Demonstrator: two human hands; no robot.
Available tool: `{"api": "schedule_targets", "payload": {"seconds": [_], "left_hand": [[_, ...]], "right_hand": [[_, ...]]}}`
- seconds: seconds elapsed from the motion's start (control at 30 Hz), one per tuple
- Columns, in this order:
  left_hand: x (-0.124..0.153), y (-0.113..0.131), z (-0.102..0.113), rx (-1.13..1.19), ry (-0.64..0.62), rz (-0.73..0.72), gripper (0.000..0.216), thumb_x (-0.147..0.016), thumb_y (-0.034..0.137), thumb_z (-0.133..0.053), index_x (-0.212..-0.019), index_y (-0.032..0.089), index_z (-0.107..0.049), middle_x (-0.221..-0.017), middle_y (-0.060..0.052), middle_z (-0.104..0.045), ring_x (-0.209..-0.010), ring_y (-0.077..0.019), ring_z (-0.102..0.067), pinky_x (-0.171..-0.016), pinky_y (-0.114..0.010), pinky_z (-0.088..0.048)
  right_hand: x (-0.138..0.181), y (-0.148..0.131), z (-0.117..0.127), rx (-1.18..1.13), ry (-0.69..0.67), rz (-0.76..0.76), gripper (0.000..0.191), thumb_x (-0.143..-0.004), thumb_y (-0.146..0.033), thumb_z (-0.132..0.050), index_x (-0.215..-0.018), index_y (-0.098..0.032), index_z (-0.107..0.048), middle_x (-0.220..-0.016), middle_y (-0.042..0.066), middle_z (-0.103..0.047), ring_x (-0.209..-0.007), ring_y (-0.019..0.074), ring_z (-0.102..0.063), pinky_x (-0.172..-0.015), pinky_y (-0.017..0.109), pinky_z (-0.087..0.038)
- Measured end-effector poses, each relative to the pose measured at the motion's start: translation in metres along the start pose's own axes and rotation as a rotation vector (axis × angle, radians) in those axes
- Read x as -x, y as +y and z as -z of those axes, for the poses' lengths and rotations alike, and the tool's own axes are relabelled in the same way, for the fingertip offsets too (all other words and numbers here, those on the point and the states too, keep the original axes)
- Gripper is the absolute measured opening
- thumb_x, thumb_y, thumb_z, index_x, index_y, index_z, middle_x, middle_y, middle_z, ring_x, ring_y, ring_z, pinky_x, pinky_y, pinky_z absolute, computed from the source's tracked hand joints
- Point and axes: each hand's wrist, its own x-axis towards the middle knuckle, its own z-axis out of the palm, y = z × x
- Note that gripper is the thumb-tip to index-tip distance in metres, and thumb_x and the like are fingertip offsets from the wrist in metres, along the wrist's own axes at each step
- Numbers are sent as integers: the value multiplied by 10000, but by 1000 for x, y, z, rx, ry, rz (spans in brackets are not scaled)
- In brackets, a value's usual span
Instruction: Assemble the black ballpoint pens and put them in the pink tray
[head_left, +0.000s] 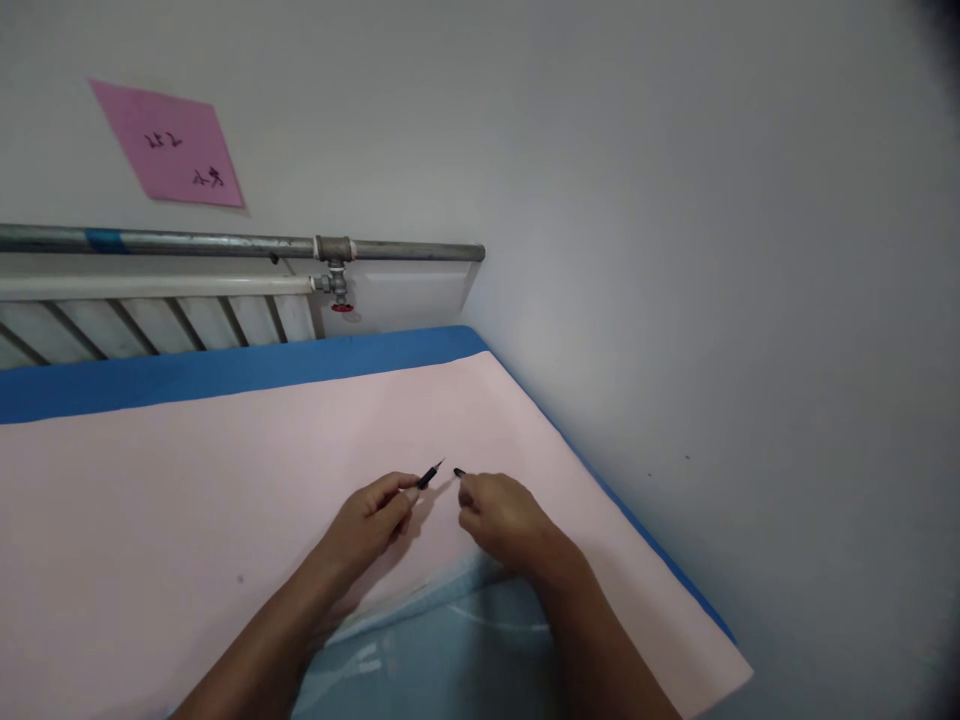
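Above the pink sheet [247,480], my left hand [375,515] pinches a black pen [427,477] between thumb and fingers. Its thin, pointed tip slants up and to the right. Close by on the right, my right hand [499,510] is closed around a small dark piece [459,472], of which only a short end shows past the fingers. Whether it is a pen cap I cannot tell. A narrow gap separates the pen's tip from this piece.
The pink sheet covers a blue surface [187,375] set against the walls. Behind it run a white radiator [150,325], a metal pipe [247,244] and a red-handled valve [341,306]. A pink paper [176,150] with handwriting hangs on the wall. Light-blue clothing [427,660] shows below my hands.
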Motion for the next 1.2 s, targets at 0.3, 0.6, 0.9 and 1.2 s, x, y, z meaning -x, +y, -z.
{"api": "schedule_targets", "payload": {"seconds": [0.3, 0.6, 0.9, 1.2], "left_hand": [[4, 8, -3, 66, -34, 58, 365, -729, 435, -539, -977, 174, -596, -484, 80, -408, -405, -51, -287, -411, -186, -193], [4, 10, 0, 17, -93, 62, 370, -710, 430, -544, -955, 159, -603, -479, 77, -407, -395, -51, -285, -406, -195, -185], [3, 6, 8, -1, -150, 42, 354, -749, 408, -515, -1012, 187, -601, -505, 74, -419, -414, -56, -304, -424, -191, -211], [4, 9, 14, -30, -162, 12, 347, -759, 397, -510, -1012, 180, -609, -507, 67, -413, -422, -56, -301, -427, -189, -214]], "right_hand": [[-9, -3, 5, -591, 292, -71, 121, -664, -134, -491, -744, -201, -553, -675, -20, -574, -602, 112, -506, -557, 218, -379], [-8, -4, 4, -552, 301, 80, 187, -699, -105, -471, -807, -203, -588, -773, 4, -600, -695, 122, -541, -627, 233, -413], [-5, -4, 11, -507, 337, 154, 172, -725, -99, -472, -793, -203, -592, -787, 8, -599, -692, 119, -538, -639, 235, -406], [-5, -3, 11, -512, 338, 224, 184, -752, -106, -481, -829, -208, -614, -773, 7, -580, -680, 116, -527, -622, 235, -401]]}}
